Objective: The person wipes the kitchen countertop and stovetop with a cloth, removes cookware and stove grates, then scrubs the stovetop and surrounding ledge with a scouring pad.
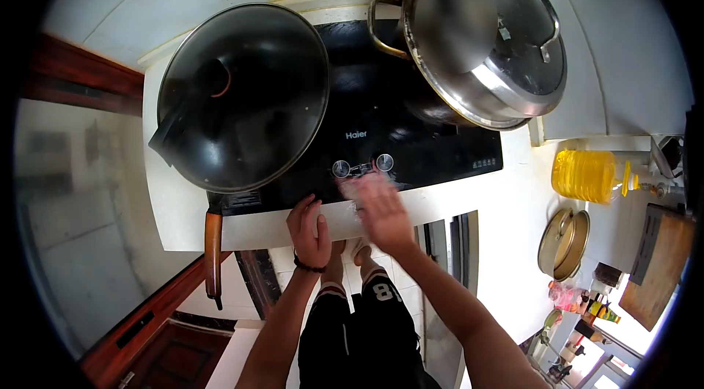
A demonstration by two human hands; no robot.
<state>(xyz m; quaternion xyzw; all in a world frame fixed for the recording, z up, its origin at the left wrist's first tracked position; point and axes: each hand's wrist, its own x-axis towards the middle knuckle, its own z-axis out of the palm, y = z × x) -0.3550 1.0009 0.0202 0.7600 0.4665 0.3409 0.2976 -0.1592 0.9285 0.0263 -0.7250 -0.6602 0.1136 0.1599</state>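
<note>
My right hand (386, 214) lies over a pink-and-white cloth (364, 187) at the front edge of the black gas cooktop (440, 158), just below its two round knobs (341, 168). Hand and cloth are somewhat blurred. My left hand (309, 231), with a dark bead bracelet on the wrist, rests at the white counter's edge, holding nothing, its fingers apart and slightly bent. On the left burner stands a wok with a wooden handle (213, 253), covered by a dark glass lid (257, 96).
At the back right stands a large steel pot (469, 96) with a domed lid. Along the right counter are a jug of yellow oil (583, 175), a round metal pan (545, 250), and a wooden cutting board (650, 272). A wood-framed glass panel (81, 191) is at left.
</note>
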